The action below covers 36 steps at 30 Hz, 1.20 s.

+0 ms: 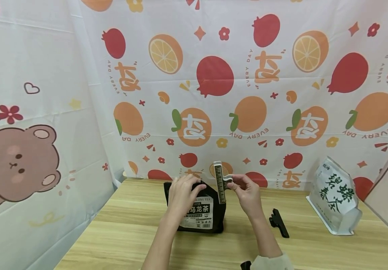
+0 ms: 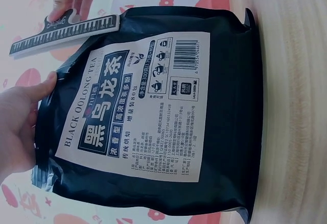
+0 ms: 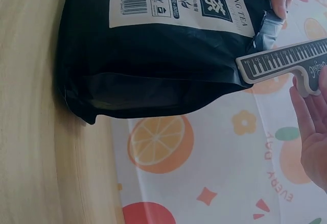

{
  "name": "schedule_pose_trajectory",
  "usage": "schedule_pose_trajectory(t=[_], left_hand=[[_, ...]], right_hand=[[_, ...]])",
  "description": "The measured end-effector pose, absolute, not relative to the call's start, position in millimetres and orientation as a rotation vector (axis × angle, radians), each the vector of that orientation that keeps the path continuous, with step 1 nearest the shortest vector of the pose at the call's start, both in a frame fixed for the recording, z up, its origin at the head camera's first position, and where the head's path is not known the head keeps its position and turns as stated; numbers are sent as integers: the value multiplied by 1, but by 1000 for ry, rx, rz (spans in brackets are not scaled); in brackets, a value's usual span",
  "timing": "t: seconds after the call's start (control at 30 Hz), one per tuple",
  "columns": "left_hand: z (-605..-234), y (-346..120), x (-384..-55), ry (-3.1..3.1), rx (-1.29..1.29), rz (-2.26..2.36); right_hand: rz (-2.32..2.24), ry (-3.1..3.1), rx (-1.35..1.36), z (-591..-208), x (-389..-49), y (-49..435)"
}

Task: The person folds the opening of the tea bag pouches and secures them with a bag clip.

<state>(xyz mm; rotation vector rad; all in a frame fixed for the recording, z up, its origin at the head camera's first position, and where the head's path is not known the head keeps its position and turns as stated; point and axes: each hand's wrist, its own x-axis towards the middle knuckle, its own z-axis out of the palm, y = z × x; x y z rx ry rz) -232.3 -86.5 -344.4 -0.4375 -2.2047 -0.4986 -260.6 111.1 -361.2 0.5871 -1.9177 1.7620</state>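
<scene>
Bag (image 2: pixel 230 112) stands on the worktop (image 1: pixel 113 232), near the patterned cloth (image 1: pixel 180 26) at the back edge. Left hand (image 1: pixel 183 195): fingers clamped on the bag's top. Right hand (image 1: pixel 247 193): fingers pinching the clip (image 1: pixel 220 183) at its handles, its end at the bag's upper corner; cannot tell whether it bites. Bag looks soft, slick, probably not heavy; flat top seems the best hold. Clip looks stiff, light; squeeze at the handles. More worktop shows leftward; to the right, black clip (image 1: pixel 279 223) and white bag (image 1: pixel 335 198) narrow the room.
</scene>
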Motion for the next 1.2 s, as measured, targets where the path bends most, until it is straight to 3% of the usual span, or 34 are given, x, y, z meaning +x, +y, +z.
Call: schedule_pose_trajectory(t=[0.73, 1.2], left_hand=[[-344, -86, -231, -2253, -471, -483], [-341, -86, -226, -2301, -511, -514]], right_hand=[[1612, -1946, 744, -361, -259, 107], [1450, -2021, 752, -330, -223, 93]])
